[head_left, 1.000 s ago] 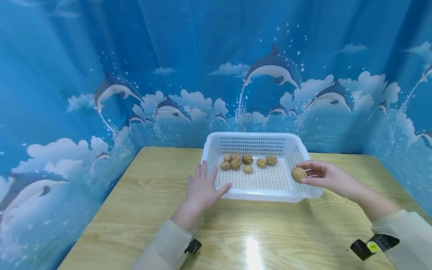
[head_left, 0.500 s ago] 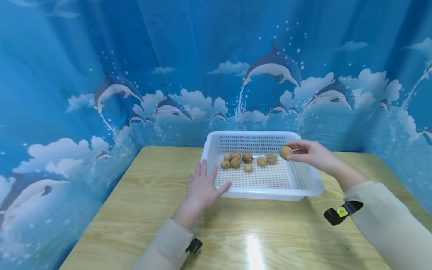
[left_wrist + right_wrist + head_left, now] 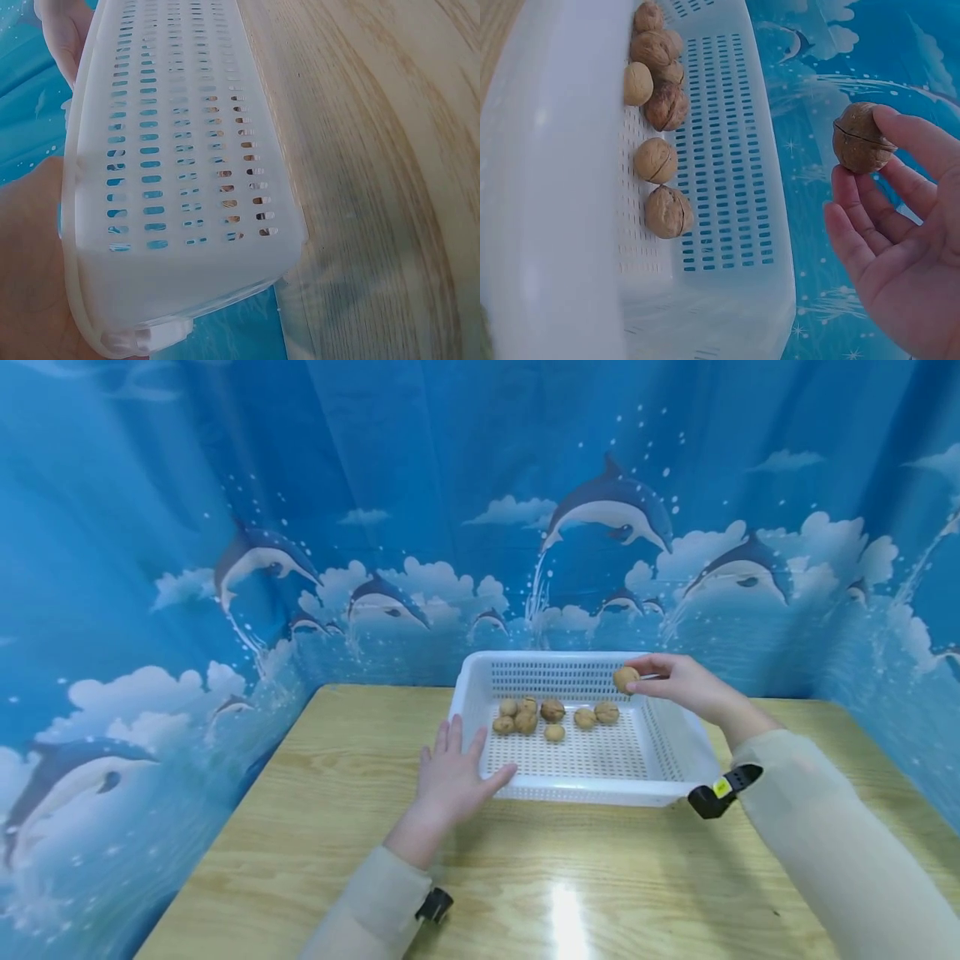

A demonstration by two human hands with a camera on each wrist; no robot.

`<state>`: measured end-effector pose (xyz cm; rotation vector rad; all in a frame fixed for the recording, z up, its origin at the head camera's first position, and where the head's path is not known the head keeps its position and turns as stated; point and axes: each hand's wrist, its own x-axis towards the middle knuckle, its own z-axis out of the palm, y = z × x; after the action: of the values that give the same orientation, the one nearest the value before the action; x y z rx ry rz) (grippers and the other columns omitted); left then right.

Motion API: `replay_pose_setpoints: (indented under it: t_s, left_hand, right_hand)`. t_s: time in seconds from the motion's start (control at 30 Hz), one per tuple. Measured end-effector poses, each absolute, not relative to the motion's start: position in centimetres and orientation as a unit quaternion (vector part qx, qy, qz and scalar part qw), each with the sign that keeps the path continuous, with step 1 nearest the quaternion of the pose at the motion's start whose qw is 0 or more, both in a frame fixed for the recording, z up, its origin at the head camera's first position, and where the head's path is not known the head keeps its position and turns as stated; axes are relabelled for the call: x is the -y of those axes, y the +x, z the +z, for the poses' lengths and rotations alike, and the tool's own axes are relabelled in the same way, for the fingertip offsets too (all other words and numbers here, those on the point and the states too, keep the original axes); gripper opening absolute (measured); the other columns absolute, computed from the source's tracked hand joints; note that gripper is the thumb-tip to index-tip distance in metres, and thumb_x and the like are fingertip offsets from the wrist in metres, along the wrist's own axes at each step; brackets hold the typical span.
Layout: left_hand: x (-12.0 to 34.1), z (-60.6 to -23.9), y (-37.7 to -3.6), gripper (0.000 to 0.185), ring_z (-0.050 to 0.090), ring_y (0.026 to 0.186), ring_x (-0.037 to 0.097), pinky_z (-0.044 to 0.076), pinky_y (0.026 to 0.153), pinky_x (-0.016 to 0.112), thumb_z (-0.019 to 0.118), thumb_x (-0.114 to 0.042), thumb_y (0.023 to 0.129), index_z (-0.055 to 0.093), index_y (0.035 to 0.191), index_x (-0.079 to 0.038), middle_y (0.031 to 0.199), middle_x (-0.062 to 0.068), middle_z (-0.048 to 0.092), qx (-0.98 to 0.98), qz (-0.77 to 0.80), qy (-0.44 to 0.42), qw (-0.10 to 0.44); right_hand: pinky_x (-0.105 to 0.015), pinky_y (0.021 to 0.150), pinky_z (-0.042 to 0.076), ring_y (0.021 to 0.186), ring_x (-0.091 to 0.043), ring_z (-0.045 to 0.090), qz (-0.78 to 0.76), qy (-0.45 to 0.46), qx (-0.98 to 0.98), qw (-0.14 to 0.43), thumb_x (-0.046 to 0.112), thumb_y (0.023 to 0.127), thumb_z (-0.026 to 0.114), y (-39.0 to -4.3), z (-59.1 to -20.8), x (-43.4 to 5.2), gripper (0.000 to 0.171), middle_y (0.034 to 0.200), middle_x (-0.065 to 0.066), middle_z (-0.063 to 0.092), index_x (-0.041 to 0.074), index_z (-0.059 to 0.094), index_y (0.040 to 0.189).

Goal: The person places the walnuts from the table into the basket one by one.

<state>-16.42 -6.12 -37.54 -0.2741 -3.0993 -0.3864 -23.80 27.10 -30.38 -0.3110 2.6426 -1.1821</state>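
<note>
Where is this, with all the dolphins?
Probably a small indoor work corner: a wooden table ringed by a dolphin curtain, where a person's right hand holds a walnut over a white basket.

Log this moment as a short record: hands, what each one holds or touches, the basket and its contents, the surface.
right hand: right hand pinches one walnut above the basket's far right part
left hand: left hand lies with straight fingers against the basket's near left corner, holding nothing
basket: white basket, perforated, upright on the table
contents: seven loose walnuts clustered toward the far side of the basket floor
surface: wooden table
backdrop: blue dolphin curtain
</note>
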Motion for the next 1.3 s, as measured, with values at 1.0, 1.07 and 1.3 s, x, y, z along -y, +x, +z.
replay_pose_setpoints:
  t_s: [1.0,1.07,1.3]
  left_hand:
    - [5.9,-37.5,-16.5,0.083,0.004,0.14,0.037,0.015,0.106,0.061,0.036,-0.072,0.084,0.029,0.148,-0.02,0.154,0.016,0.007,0.99,-0.118,-0.082,0.004]
    - [5.9,-37.5,-16.4,0.083,0.004,0.14,0.037,0.015,0.106,0.061,0.036,-0.073,0.084,0.029,0.148,-0.02,0.154,0.016,0.007,0.989,-0.122,-0.083,0.004]
    - [6.0,-37.5,-16.4,0.083,0.005,0.14,0.037,0.017,0.105,0.062,0.035,-0.073,0.084,0.029,0.148,-0.02,0.154,0.017,0.007,0.989,-0.122,-0.085,0.009]
  right_hand:
    - [-0.055,0.1,0.034,0.126,-0.039,0.037,-0.407,-0.055,-0.903,0.123,0.038,0.09,0.061,-30.5,-35.0,-25.6,0.066,0.139,-0.022,0.04,0.003,0.038,0.14]
    - [-0.054,0.1,0.034,0.126,-0.038,0.037,-0.408,-0.062,-0.902,0.127,0.036,0.09,0.061,-30.7,-35.5,-25.3,0.064,0.139,-0.022,0.04,0.002,0.039,0.139]
    - [-0.052,0.098,0.038,0.122,-0.036,0.042,-0.374,-0.094,-0.908,0.162,0.033,0.091,0.061,-30.7,-36.2,-24.3,0.055,0.134,-0.019,0.047,0.005,0.045,0.135]
